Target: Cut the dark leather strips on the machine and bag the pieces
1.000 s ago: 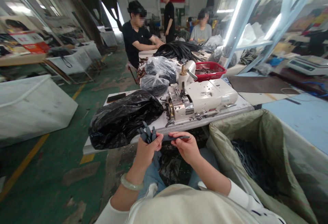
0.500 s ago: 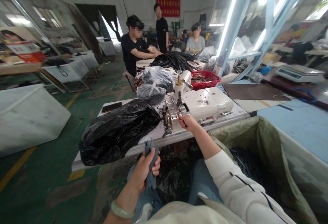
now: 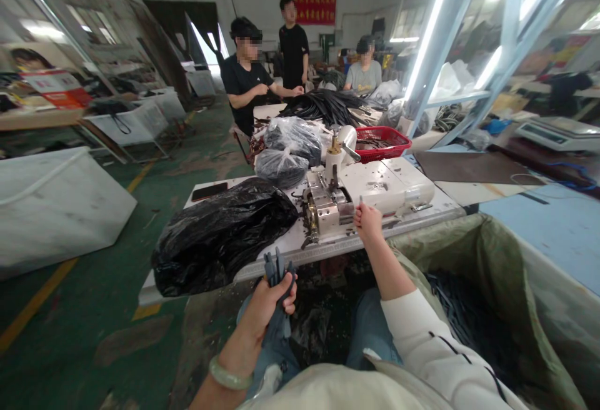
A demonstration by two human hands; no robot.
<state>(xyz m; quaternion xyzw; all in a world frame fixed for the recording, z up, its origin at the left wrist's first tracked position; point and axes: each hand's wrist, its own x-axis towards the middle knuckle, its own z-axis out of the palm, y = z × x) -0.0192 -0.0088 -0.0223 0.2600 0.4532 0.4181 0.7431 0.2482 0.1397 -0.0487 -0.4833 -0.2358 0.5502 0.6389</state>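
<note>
1. A small bunch of dark grey rubbery strips (image 3: 276, 269) stands upright in the left hand (image 3: 269, 310), held over the person's lap, just short of the desk's front edge. They look light and bendy, and the matt surface suggests they would not slip much. Their free ends would likely splay, so the middle of the bunch seems the surest place to take hold.
2. The left hand's grip is closed around that middle, with the fingers wrapped and the thumb pressed across, leaving the ends sticking out above and below.
3. The right hand (image 3: 368, 222) reaches out over the desk (image 3: 290, 247), its fingertips pressed together just in front of the white sewing machine (image 3: 375, 188). Whether that grip pinches anything, or touches the machine, is too small to tell.
4. A pale jade bangle (image 3: 227, 375) circles the left wrist.
5. To the right of the knees, an open woven sack (image 3: 450, 241) holds a heap of similar dark strips (image 3: 459, 310).
6. On the desk, left of the machine, lies a bulging black plastic bag (image 3: 220, 235). Two clear bags of dark contents (image 3: 281, 169) and a red plastic basket (image 3: 382, 144) sit beyond the machine.
</note>
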